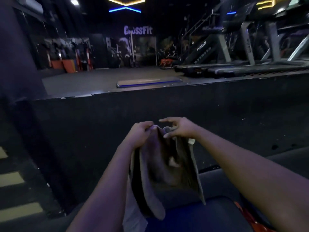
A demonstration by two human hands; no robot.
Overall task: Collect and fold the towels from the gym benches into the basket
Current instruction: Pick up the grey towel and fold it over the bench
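The towel [155, 173] hangs in mid-air in front of the person, held up by its top edge between both hands, low in the middle of the view. It is doubled into loose folds, and the dim light makes its colour and the number of layers hard to read; its lower end drops behind the left forearm, and a paler strip of cloth shows there that may or may not be part of it. The left hand [140, 133] grips the top edge with fingers curled over it. The right hand [181, 129] pinches the edge just beside it, its forefinger stretched out free.

Below the towel lies a blue surface [192, 213], cut off by the bottom edge, with something orange [247, 215] beside it that is too blurred to identify. Straight ahead stands the dark wall of a raised platform [167, 104]. On top of it lies 1 step board [148, 83], with treadmills [242, 67] to the right, partly cut off. A "CrossFit" sign [138, 30] glows on the far wall. A pillar [15, 56] blocks the left side, and 3 yellow stripes [10, 179] mark the floor below it.
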